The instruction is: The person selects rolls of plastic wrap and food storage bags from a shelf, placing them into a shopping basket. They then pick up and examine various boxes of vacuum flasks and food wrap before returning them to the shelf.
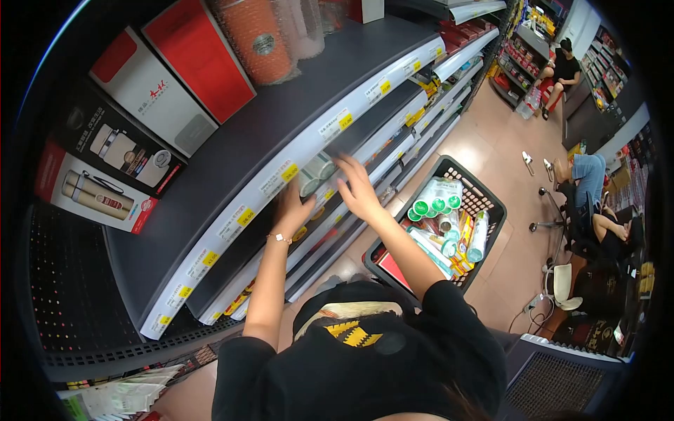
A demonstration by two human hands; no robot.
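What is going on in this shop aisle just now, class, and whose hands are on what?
A person in a black top reaches both hands into a lower shelf of a shop rack. The left hand and the right hand are by some clear cups on that shelf; whether either has a grip on one cannot be told. A black basket of bottles and packets stands on the floor beside them. Boxed flasks lie on the top shelf. Other people sit further down the aisle.

The fingers of both hands, left (291,208) and right (357,188), are motion-blurred, so their grip is unclear. The packets (316,172) beneath the shelf (281,116) are half hidden. Price labels (345,120) are too small to read.
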